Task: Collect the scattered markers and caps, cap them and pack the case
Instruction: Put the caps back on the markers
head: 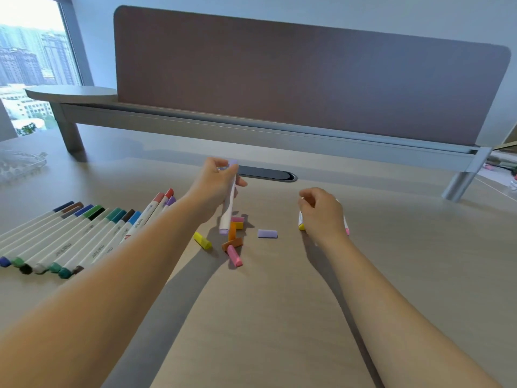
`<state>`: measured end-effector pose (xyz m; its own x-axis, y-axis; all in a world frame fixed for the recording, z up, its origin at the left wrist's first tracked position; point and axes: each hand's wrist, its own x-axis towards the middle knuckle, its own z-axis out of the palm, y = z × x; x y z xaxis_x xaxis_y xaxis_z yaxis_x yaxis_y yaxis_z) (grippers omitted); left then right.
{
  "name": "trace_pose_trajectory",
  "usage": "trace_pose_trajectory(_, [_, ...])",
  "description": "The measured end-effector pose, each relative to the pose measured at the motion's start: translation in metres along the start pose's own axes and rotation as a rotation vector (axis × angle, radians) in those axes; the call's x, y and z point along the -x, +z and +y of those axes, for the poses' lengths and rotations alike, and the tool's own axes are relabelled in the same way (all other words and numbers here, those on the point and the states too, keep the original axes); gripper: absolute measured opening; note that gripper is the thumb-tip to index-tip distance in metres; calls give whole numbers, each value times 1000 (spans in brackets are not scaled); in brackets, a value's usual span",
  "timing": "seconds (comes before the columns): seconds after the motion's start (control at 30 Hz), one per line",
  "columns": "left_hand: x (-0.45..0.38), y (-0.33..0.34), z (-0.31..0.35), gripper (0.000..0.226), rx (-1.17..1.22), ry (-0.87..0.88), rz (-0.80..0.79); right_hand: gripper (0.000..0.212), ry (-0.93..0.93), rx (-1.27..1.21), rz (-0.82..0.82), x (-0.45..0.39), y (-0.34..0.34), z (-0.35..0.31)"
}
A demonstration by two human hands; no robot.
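My left hand (216, 183) grips a white marker with lilac ends (228, 208), held nearly upright above a small pile of loose caps (234, 233) in pink, orange, yellow and brown. A yellow cap (202, 240) and a lilac cap (267, 233) lie apart from the pile. My right hand (321, 211) rests on the desk, closed over markers, with a yellow tip (301, 227) and a pink tip (347, 231) showing beneath it. A row of capped markers (81, 236) lies at the left, partly hidden by my left forearm.
A clear plastic case (21, 163) sits at the far left of the desk. A dark cable slot (268, 174) lies just behind my left hand. A raised shelf with a brown divider panel (307, 79) spans the back, on legs (458, 183).
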<state>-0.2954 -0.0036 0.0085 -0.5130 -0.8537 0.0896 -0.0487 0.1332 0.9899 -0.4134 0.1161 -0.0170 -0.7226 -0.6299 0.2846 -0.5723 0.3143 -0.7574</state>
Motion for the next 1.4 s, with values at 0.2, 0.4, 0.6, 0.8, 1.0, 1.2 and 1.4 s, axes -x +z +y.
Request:
trace_pose_trajectory(0.2, [-18, -2, -18, 29, -369, 52, -68, 20, 75, 415, -104, -31, 15, 10])
trace_pose_trajectory(0.4, [-26, -8, -22, 28, -571, 43, -85, 7, 111, 666, -164, -41, 26, 1])
trace_pose_trajectory(0.6, [-23, -33, -28, 33, -637, 75, -51, 26, 64, 660, -136, -35, 36, -5])
trace_pose_trajectory(0.8, [0, -60, -44, 30, -791, 56, -38, 31, 101, 97, -111, -22, 34, -21])
trace_pose_trajectory(1.0, [16, -67, -55, 33, -1086, 148, -53, 30, 264, -365, -195, -10, 31, -32])
trace_pose_trajectory(1.2, [11, -70, -56, 33, -1289, 178, 51, 30, 263, -375, -207, -5, 31, -31])
trace_pose_trajectory(1.4, [11, -43, -35, 25, -1128, 325, -157, 29, 249, -375, -190, -7, 33, -21])
